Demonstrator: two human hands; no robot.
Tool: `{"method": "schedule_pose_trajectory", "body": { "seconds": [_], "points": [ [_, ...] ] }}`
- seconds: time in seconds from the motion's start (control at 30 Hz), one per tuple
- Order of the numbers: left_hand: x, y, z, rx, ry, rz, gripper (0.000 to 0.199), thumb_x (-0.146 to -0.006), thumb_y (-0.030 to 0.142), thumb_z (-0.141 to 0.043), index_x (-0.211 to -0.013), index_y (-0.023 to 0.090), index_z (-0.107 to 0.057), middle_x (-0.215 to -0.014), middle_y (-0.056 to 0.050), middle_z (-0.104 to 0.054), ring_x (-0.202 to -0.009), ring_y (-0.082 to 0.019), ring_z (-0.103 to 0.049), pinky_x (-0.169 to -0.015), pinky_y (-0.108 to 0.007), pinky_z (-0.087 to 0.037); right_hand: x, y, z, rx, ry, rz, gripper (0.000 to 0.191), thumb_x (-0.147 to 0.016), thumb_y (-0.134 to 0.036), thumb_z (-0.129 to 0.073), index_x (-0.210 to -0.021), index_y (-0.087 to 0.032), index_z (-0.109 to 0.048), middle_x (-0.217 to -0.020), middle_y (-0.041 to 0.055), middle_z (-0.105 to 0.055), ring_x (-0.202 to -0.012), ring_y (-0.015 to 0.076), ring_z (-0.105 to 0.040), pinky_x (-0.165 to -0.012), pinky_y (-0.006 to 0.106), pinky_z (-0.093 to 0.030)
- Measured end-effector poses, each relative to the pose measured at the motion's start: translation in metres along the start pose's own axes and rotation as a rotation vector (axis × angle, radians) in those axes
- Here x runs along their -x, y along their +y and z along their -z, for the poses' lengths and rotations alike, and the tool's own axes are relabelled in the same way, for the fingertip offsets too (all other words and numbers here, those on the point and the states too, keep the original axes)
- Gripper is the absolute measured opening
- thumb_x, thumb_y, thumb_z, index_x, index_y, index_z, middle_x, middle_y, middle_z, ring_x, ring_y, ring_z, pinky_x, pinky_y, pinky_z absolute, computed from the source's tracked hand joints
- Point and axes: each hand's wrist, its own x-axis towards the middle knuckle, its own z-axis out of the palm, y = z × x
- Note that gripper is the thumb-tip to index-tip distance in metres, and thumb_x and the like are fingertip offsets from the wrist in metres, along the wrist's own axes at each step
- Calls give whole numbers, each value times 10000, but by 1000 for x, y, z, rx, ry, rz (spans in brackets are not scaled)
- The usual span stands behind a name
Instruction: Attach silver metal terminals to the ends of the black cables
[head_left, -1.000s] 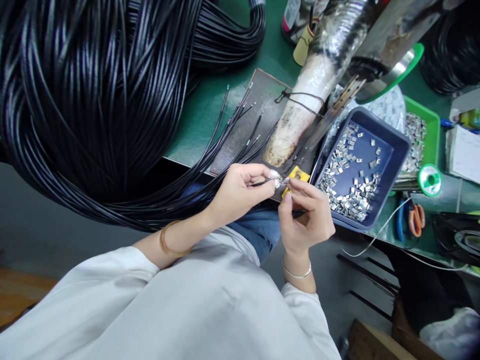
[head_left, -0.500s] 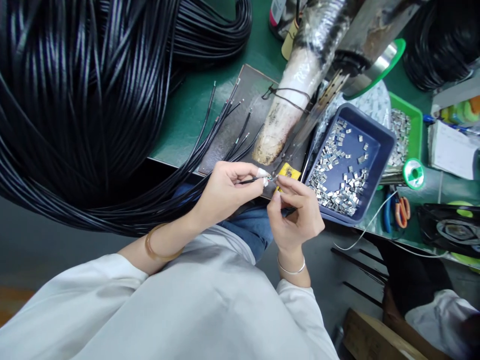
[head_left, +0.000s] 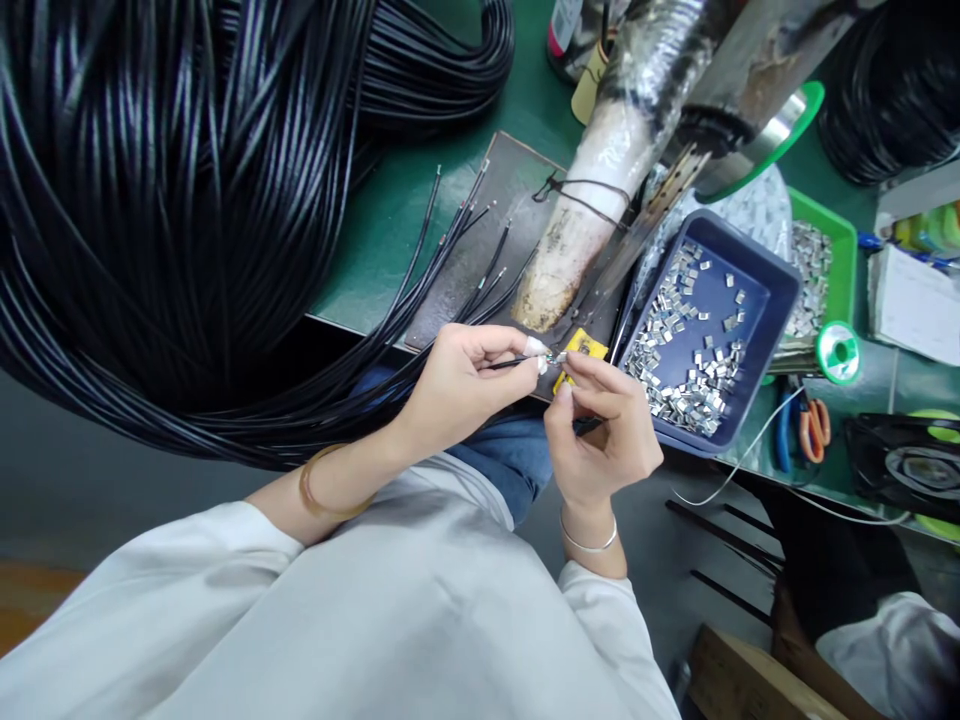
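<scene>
Left hand [head_left: 472, 385] has a thin black cable [head_left: 507, 363] pinched between thumb and forefinger, tips wrapped in white. It's smooth and dark, with the working end right between the two hands, above the edge of a dark board [head_left: 517, 190]. Right hand [head_left: 606, 420] is curled in close, fingertips at a tiny shiny bit [head_left: 561, 357] by that end — can't tell if it's actually gripped, way too small. Fingers hide part of the cable, and they partly cover a yellow piece [head_left: 589, 345] too. Big black cable bundle [head_left: 225, 200] gets cut off at the left — and up top.
</scene>
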Motion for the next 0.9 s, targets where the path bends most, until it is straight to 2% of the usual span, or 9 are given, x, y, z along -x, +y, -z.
{"method": "schedule_pose_trajectory", "body": {
  "seconds": [0.2,0.37,0.57,0.73,0.9],
  "points": [
    [0,-2,2,-48,-5,32,88,-712,192,-715,-724,124,-769,-689,-24,-729,-581,-83,-589,-520,-156,-451,2,2,0,-13,-24,-3,183,-816,-68,-668,-904,-208,-589,-1050,44,-753,-874,124,-742,-703,220,-632],
    [0,-2,0,-48,8,-11,80,-723,189,-704,-700,130,-753,-660,-19,-697,-586,-87,-571,-524,-164,-443,-1,2,1,20,-46,-10,170,-825,-95,-677,-912,-221,-604,-1053,31,-752,-870,123,-739,-685,224,-626],
    [2,-3,-2,-110,38,-76,94,-759,204,-695,-711,130,-729,-539,29,-528,-469,-42,-359,-420,-167,-261,-7,0,3,56,-46,16,227,-800,-68,-712,-952,-231,-665,-1065,20,-746,-878,132,-742,-657,215,-626],
    [5,-11,5,-197,1,-140,136,-812,223,-661,-723,141,-722,-511,50,-405,-475,-46,-276,-421,-185,-213,-5,-1,2,30,-68,35,234,-780,-47,-719,-932,-210,-648,-1057,39,-748,-891,132,-739,-718,224,-637],
    [6,-14,7,-156,-56,-105,114,-807,207,-661,-757,129,-726,-530,51,-403,-483,-44,-280,-427,-184,-214,-3,2,4,13,-86,-5,184,-816,-84,-688,-920,-216,-615,-1025,33,-757,-872,127,-739,-685,222,-620]
  ]
}}
